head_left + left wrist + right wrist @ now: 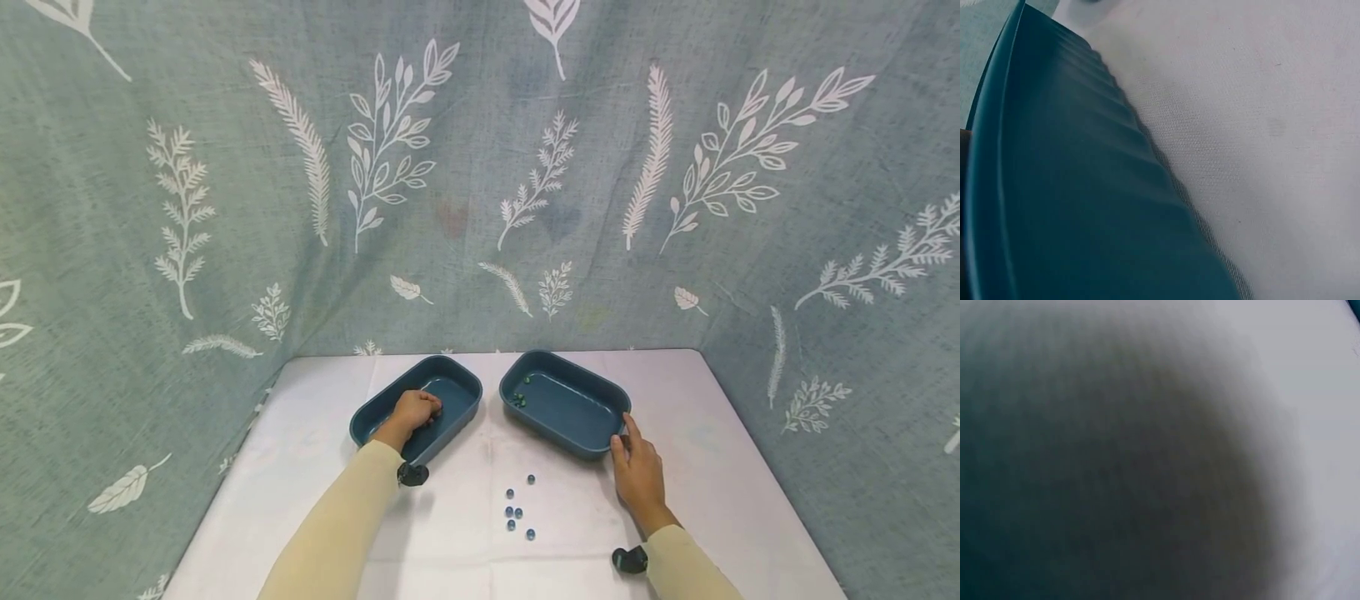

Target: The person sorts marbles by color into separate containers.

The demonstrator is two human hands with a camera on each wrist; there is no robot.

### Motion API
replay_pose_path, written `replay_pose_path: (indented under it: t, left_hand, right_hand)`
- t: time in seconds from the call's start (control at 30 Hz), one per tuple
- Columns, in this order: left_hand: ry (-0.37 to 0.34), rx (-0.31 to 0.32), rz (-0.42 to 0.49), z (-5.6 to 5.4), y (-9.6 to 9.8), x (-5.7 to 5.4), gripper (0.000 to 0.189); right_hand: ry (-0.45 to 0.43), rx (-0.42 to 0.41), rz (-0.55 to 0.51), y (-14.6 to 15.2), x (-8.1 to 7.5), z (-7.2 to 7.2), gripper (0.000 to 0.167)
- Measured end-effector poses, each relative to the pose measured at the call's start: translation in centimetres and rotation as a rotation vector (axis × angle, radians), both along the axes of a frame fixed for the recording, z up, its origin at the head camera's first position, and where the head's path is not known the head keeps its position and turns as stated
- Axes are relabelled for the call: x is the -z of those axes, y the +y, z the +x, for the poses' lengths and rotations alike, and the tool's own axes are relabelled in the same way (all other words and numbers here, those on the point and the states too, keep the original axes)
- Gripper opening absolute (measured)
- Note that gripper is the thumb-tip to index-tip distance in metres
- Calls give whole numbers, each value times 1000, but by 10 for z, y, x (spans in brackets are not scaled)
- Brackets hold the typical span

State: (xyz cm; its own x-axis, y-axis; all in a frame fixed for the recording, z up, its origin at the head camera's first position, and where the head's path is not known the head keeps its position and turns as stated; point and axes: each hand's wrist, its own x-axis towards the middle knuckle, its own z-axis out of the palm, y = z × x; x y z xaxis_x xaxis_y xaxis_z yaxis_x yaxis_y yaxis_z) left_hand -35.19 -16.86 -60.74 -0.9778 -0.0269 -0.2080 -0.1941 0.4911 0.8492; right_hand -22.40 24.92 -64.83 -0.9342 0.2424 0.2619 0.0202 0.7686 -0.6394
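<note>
My left hand reaches down inside the left blue tray, its fingers bent toward the tray floor. Small dark round shapes show by the fingertips, but whether the fingers pinch one is hidden. In the left wrist view, the tray's outer wall fills much of the picture. At the near right corner of the second blue tray, my right hand touches the rim with extended fingers. Several small green pieces lie at that tray's left end. The right wrist view is mostly a dark blur.
Several clear bluish marbles lie loose on the white cloth-covered table, in front of and between the trays. A green leaf-patterned curtain stands behind the table and along both sides. Each wrist wears a dark strapped device.
</note>
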Motion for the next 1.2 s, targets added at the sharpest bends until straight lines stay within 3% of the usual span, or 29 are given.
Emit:
replay_pose_path:
  t: [0.27,0.57,0.9,1.03,1.2]
  left_hand:
    - [9,-25,-126,7,1,-8,17]
    - [-4,-39,-280,5,0,-4,13]
    - [47,-54,-95,2,-7,-4,13]
    - [64,-58,-15,4,-5,-15,13]
    - [48,-34,64,21,5,-37,20]
  right_hand:
    - [-14,-11,-3,-5,-3,1,58]
    - [-11,-32,-10,-7,-4,3,59]
    - [-15,-22,-1,-3,-5,2,59]
    - [-2,-15,0,-2,-6,2,58]
    - [4,-12,2,0,-4,2,58]
